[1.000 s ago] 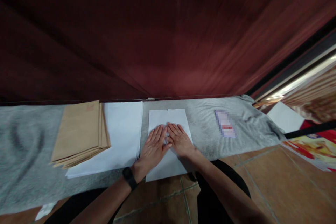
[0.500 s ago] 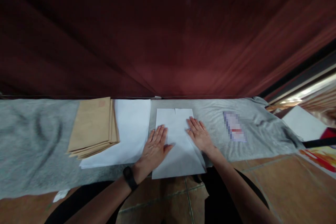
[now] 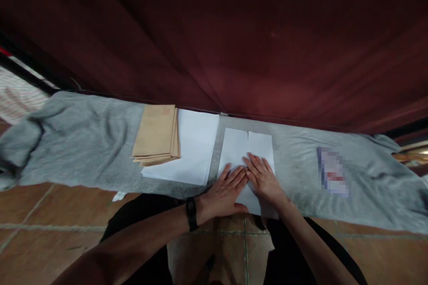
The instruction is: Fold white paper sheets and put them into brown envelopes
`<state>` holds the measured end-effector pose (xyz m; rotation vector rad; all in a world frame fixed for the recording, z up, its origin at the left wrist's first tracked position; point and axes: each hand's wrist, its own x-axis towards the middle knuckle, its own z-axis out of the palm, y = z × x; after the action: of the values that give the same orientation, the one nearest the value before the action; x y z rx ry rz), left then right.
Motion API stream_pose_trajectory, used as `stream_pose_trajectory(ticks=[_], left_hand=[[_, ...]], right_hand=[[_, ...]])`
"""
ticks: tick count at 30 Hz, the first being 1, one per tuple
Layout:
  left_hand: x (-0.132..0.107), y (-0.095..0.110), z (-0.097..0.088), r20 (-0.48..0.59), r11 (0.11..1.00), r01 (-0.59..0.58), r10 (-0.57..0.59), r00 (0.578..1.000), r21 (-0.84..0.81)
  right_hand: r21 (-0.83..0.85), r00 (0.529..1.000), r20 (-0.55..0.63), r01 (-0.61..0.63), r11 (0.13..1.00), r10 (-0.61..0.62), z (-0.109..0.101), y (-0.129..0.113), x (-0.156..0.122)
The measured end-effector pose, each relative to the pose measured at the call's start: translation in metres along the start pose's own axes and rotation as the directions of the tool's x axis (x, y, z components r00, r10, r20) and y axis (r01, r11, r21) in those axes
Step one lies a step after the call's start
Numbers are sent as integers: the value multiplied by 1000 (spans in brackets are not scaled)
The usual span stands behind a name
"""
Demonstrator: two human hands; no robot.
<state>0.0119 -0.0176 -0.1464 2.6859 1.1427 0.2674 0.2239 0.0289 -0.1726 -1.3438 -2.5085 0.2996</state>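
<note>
White paper (image 3: 234,144), folded with two flaps meeting at a slit along its top edge, lies flat in front of me. My left hand (image 3: 228,192) rests on its lower left part, fingers stretched out. On the right flap, near the middle, lies my right hand (image 3: 264,183), flat with its fingers extended. The fingertips of the left hand come close to the right thumb; I cannot tell if they touch. Neither hand grasps anything. A dark band circles the left wrist.
Left of the folded paper is a stack of white sheets (image 3: 197,144), partly covered by a pile of brown envelopes (image 3: 155,131). A pixelated small item (image 3: 332,176) lies to the right. Grey cloth (image 3: 90,138) covers the bench, with a dark red curtain (image 3: 214,40) behind.
My right hand has slid inward and down over the right flap, and my left hand has shifted lower, so the hands are closer together. The view has turned and moved left.
</note>
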Motion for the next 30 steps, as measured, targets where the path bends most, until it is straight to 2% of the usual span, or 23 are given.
stream_pose_trajectory(ticks=[3,9,12,15,19,24,27,30], left_hand=[[-6,-2,-2,29,1000,-22,21,999,15],[-18,1,-16,62,987,-158,157,986,11],[-20,1,-25,82,983,-181,183,980,-38],[-20,-6,-36,109,975,-177,192,975,-133],[-21,-21,-50,106,952,-137,172,979,-274],[-19,-45,-60,89,911,-7,48,995,-412],[-12,-56,-63,102,860,97,-53,993,-500],[-5,-62,-65,124,780,207,-166,978,-590]], right_hand=[[-29,999,-9,-38,999,38,-2,10,-5],[-46,994,-34,-109,993,107,-10,41,-10],[44,997,-16,-73,996,74,-16,52,-13],[205,997,53,-65,977,55,-27,59,-21],[345,961,273,-137,928,41,-53,58,-41],[377,852,523,-266,887,33,-85,43,-55],[391,801,599,-309,867,15,-91,38,-56],[410,806,592,-296,863,-4,-92,39,-57]])
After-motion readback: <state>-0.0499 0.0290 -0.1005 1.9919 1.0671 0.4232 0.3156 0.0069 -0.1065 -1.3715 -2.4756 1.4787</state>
